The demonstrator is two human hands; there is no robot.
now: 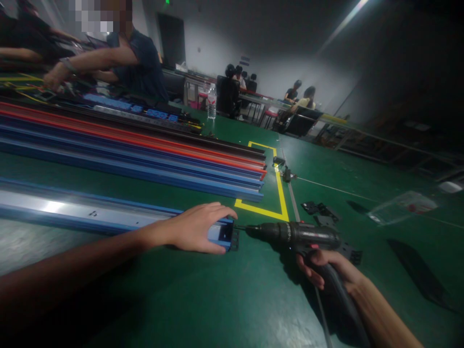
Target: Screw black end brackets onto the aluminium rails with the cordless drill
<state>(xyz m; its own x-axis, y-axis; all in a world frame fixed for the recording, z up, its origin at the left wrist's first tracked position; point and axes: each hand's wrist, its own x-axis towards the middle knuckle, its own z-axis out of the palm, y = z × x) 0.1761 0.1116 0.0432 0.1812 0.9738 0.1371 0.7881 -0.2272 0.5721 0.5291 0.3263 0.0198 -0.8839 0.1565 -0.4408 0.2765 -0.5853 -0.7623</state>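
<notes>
My left hand (197, 227) is closed over the right end of a long blue metal profile (108, 216), thumb on the near side and fingers on the far side. A black end cap (235, 238) sits at that end of the profile. My right hand (335, 270) grips the handle of a black cordless drill (300, 234), which points left. The drill's bit meets or nearly meets the end cap; I cannot tell if they touch. Several small black plastic parts (321, 210) lie beyond the drill on the green table.
Several blue, red and black profiles (203, 166) lie side by side farther back, near a yellow tape outline (284, 198). A clear bottle (402, 208) lies at the right, and another bottle (211, 104) stands at the back. A co-worker (134, 63) reaches over parts at the upper left.
</notes>
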